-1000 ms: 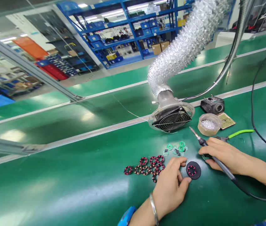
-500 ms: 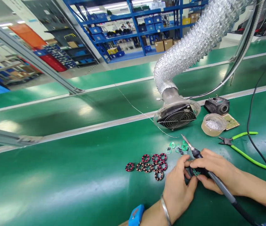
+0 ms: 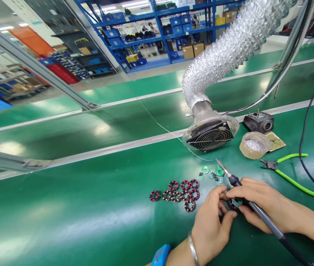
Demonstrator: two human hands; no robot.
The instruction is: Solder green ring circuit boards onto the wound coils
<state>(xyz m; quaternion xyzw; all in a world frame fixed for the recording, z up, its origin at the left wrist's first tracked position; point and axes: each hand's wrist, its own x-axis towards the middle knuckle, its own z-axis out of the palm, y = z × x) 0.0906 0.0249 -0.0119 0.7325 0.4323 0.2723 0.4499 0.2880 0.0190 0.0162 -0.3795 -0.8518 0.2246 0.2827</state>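
Note:
My right hand (image 3: 267,203) grips a soldering iron (image 3: 262,212), its metal tip pointing up and away toward the extractor. The thumb and fingers of that hand also touch a small round motor stator (image 3: 235,203) with a green circuit board on it. My left hand (image 3: 212,218) is curled around the stator's left side, fingertips and thumb against it. Part of the stator is hidden by fingers. Left of my hands lie several wound stator rings (image 3: 175,196), red or copper coloured. Small green circuit boards (image 3: 212,173) are scattered just beyond the hands.
A fume extractor (image 3: 212,137) with a silver duct hangs over the green bench. Thin solder wire (image 3: 162,129) stretches down near the iron's tip. At right are a round tub (image 3: 253,146), a black holder (image 3: 258,122), green-handled cutters (image 3: 295,177) and a black cable (image 3: 302,136).
The stator has turned or tilted slightly between my fingers, showing more of its red windings and board. My left thumb has shifted a little. The camera view has moved slightly.

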